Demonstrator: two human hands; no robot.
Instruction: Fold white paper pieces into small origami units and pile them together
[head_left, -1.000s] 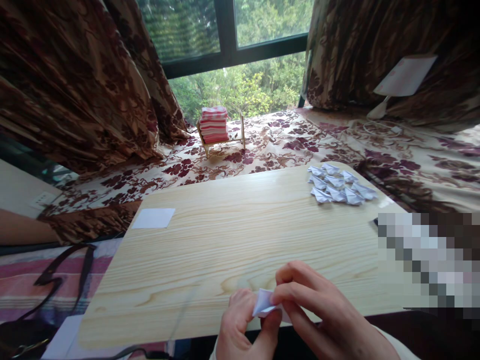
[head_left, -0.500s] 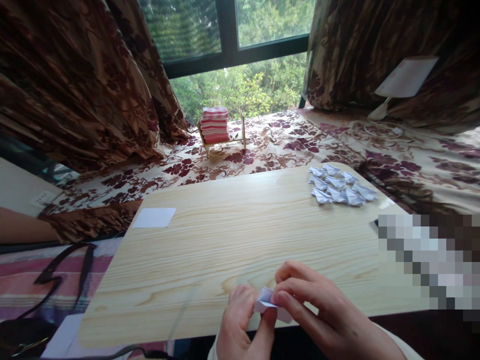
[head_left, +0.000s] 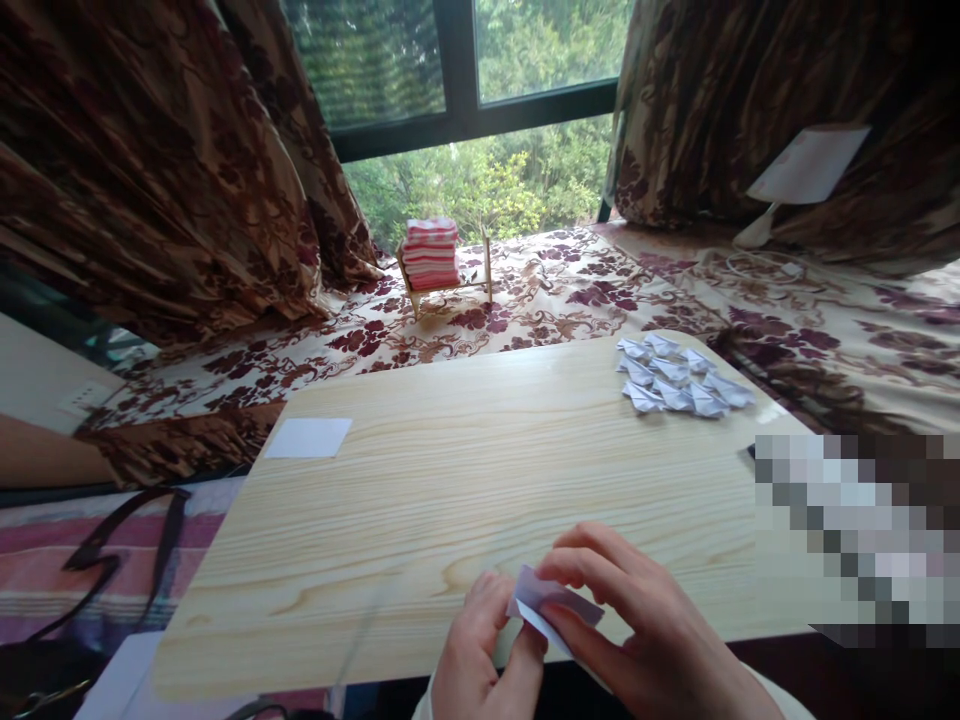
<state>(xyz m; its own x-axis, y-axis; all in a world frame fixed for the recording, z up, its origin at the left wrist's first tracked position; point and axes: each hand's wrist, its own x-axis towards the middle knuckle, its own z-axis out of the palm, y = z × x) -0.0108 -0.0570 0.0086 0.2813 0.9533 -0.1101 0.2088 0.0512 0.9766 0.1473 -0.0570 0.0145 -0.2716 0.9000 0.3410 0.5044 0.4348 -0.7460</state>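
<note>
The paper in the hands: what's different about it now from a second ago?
The folded paper has opened out: its flaps stand farther apart and more of it shows toward the right hand, whose thumb now lies between them. The left hand keeps its grip on the other end. The flat white sheet and the cluster of folded papers stayed put on the table.

Left hand [head_left: 491,650] and right hand [head_left: 649,625], both bare, fingers and wrists uncovered. The right sleeve [head_left: 776,692], off-white, appears as a curved band behind the wrist; of the left sleeve [head_left: 423,705], similarly pale, I see only a narrow edge.
</note>
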